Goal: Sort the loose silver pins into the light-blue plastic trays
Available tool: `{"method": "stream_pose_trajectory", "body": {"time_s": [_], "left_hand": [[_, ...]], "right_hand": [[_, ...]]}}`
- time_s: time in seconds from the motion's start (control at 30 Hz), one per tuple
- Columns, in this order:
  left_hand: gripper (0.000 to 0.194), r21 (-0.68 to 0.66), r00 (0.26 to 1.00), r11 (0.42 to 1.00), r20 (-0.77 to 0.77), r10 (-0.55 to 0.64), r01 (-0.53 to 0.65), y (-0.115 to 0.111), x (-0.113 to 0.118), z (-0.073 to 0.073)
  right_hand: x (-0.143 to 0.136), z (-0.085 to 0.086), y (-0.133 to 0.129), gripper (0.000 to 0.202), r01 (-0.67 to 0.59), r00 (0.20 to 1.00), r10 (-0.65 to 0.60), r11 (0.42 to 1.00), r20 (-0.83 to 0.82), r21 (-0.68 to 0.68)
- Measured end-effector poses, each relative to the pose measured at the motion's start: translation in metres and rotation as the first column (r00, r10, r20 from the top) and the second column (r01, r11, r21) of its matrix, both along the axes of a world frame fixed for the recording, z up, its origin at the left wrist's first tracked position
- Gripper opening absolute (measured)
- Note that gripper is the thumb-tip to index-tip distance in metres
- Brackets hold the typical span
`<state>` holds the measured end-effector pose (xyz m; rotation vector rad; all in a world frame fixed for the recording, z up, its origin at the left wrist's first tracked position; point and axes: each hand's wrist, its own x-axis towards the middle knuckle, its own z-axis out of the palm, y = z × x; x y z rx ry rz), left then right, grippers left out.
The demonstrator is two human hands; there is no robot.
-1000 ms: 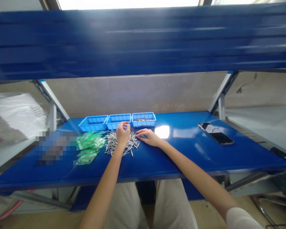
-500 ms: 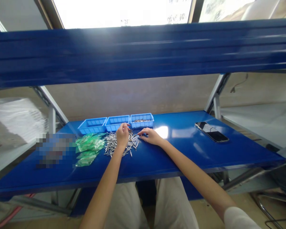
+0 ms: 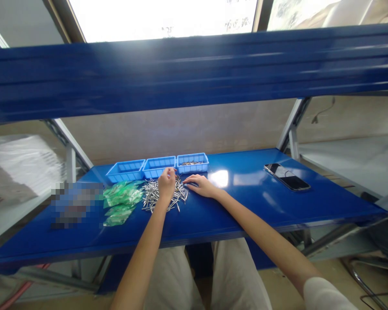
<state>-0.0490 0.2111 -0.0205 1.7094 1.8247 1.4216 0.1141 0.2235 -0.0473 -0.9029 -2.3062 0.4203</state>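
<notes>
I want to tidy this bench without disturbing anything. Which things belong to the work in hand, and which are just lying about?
In the work:
- metal pins, by the left hand and right hand
- tray of small pieces
- middle tray and left tray, probably

Just lying about:
- phone
- green bags, perhaps; neither hand touches them

"Where is the person's left hand (image 3: 167,183)?"

"Above the pile of metal pins (image 3: 155,196), on the blue table (image 3: 245,215)."

"And the right hand (image 3: 202,186)?"

"At the pile's right edge, near the blue bin holding small pieces (image 3: 193,168)."
</notes>
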Motion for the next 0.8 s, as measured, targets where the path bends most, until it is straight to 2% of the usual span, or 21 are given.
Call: {"method": "stream_pose_trajectory", "body": {"time_s": [0.1,0.17,0.27,0.33,0.53,0.7,0.8], "left_hand": [[0.033,-0.029,0.998,0.999,-0.06,-0.027,0.025,0.001,0.0,-0.003],[0.031,-0.077,0.983,0.991,-0.145,-0.116,0.105,0.001,0.001,-0.004],[0.024,-0.123,0.899,0.953,-0.318,-0.302,0.276,-0.001,0.002,-0.006],[0.022,-0.119,0.836,0.939,-0.428,-0.342,0.323,-0.003,0.003,-0.007],[0.021,-0.145,0.77,0.968,-0.587,-0.251,0.205,-0.002,-0.002,-0.011],[0.02,-0.172,0.755,0.966,-0.602,-0.259,0.194,-0.002,-0.003,-0.012],[0.019,-0.206,0.754,0.957,-0.591,-0.288,0.205,-0.003,-0.002,-0.011]], "right_hand": [[0.002,0.002,0.0,0.018,-0.005,0.999,0.005,1.0,-0.053,-0.005],[0.003,0.003,0.0,0.016,-0.004,0.997,0.003,1.0,-0.081,-0.011],[0.004,0.004,0.002,0.015,0.035,0.994,-0.037,0.999,-0.106,-0.025],[0.004,0.002,0.003,0.015,0.079,0.991,-0.082,0.996,-0.109,-0.031],[0.005,-0.003,0.007,0.015,0.118,0.991,-0.119,0.993,-0.059,-0.015],[0.006,-0.003,0.007,0.016,0.111,0.992,-0.112,0.994,-0.055,-0.021],[0.007,-0.002,0.007,0.014,0.049,0.997,-0.049,0.999,-0.059,-0.001]]}}
